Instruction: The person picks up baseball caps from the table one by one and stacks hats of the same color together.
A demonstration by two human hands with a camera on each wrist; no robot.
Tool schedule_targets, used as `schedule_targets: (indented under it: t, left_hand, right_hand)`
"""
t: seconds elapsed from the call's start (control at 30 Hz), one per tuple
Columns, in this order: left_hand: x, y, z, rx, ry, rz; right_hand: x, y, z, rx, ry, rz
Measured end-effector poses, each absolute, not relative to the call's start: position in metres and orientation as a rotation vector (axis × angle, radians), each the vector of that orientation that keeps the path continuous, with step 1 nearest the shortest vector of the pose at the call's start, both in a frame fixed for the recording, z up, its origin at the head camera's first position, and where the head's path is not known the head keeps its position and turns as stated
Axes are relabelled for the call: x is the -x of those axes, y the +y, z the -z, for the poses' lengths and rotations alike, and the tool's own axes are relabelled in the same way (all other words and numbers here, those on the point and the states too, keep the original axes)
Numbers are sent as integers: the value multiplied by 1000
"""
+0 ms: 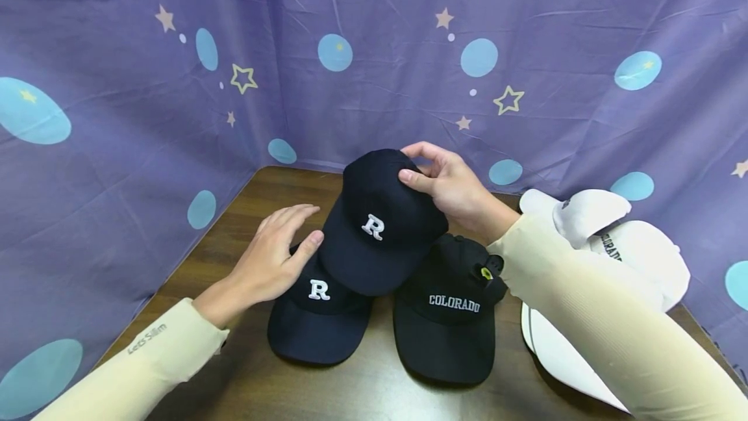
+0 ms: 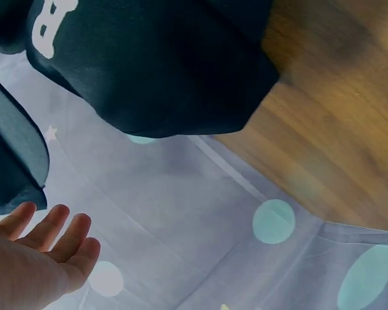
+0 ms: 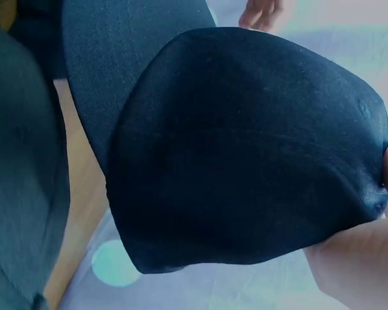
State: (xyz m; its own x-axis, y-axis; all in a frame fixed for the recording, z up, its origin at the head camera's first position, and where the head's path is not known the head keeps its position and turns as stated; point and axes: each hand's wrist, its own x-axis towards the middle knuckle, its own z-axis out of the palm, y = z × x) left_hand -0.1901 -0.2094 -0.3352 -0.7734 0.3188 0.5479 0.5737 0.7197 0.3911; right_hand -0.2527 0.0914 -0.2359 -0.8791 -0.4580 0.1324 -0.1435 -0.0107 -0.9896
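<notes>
one navy cap [image 1: 397, 226], above and left of the colorado cap [image 1: 447, 323], is pinched at its crown by the right hand [image 1: 450, 187]; the left hand [image 1: 269, 255] has a wide, empty grip. probably light, soft-crowned and stiffer-brimmed, it should suit a gentle hold at the crown's edge.

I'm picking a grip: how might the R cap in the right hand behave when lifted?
The held R cap may dent where pinched, as its fabric crown shows creases near the right hand. Its brim would probably keep its shape, since it holds a smooth curve. It's unlikely to be slippery, given its matte surface.
</notes>
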Motion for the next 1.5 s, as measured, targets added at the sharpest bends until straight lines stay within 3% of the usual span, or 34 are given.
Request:
schedule_targets:
  t: [1.07,1.5]
  left_hand:
    - [202,-240,342,583,-2450,809]
    - [204,-243,341,523,-2401,816]
  right_hand:
    - [241,38,280,771,1902,1826]
    - [259,17,305,767,2104,1601]
